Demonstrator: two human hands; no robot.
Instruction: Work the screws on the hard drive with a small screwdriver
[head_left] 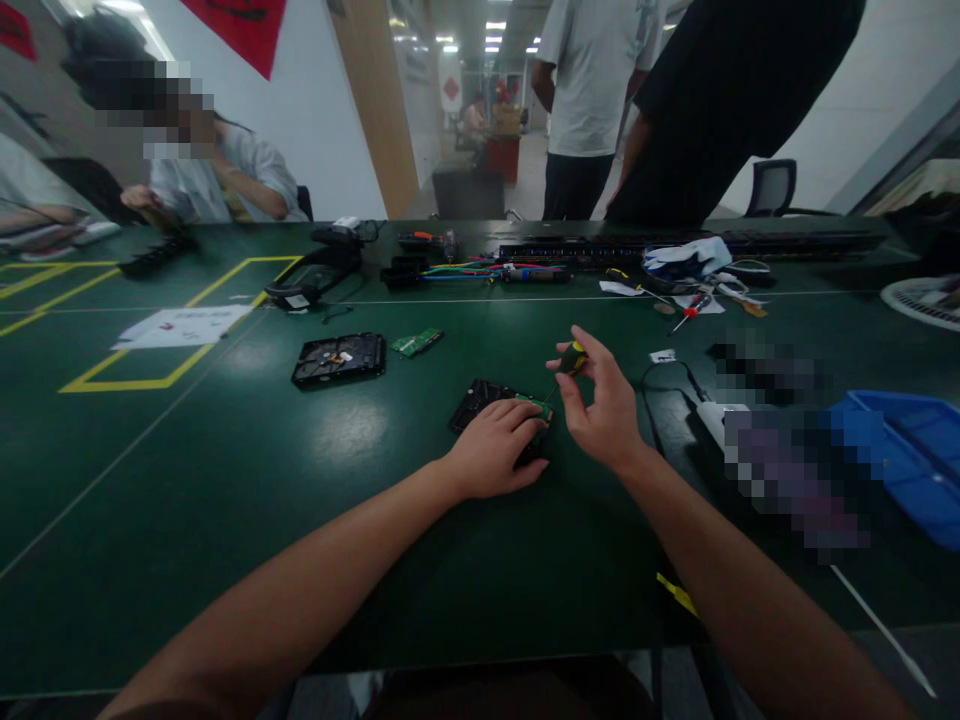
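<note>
On the green table, a black hard drive (472, 402) with a green circuit board (543, 405) at its right end lies partly under my left hand (499, 445). The fingers of that hand are spread over the drive and press it down. My right hand (600, 405) pinches a small screwdriver (572, 358) with a yellow and dark handle, its thin shaft slanting down to the board's edge. A second hard drive (339, 359) lies farther left, with a loose green board (417, 343) beside it.
Along the far side of the table (225, 520) are a black headset (319, 270), coloured wires (480, 268) and a red screwdriver (691, 313). A blue tray (900, 450) and a white power strip (724, 425) lie at right. People stand and sit beyond the table.
</note>
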